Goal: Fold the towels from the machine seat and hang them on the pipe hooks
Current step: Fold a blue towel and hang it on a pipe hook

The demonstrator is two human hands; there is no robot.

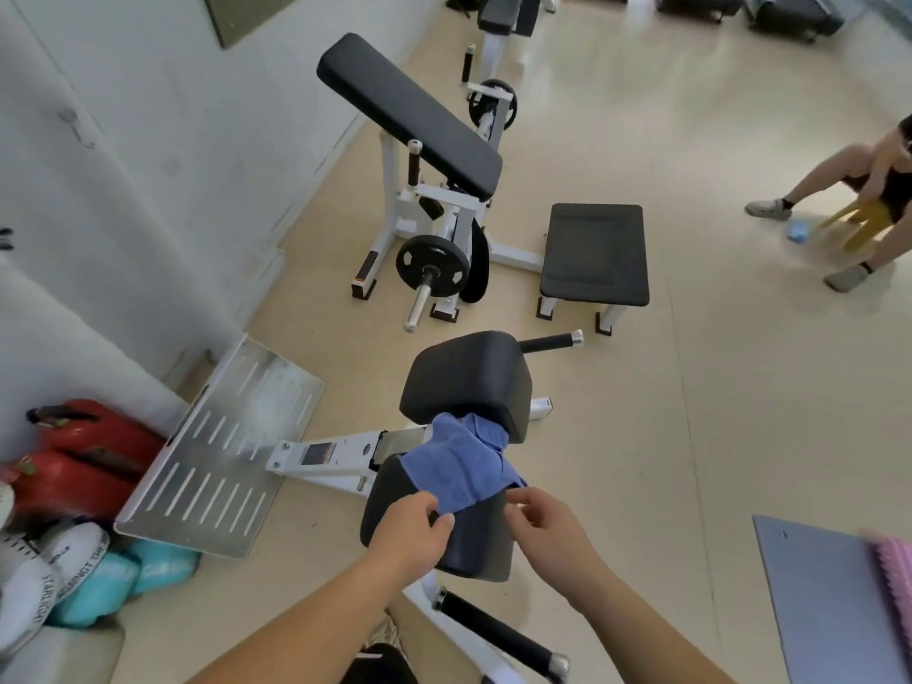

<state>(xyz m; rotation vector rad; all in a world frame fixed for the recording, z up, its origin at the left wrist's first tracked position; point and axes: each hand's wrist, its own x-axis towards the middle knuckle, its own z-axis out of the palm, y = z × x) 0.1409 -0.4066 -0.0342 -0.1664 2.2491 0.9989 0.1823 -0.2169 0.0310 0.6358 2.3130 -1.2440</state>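
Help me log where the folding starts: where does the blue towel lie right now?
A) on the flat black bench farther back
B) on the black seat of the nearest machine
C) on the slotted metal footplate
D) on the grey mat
B: the blue towel is draped over the nearest machine's black seat, and the left hand pinches its near edge.
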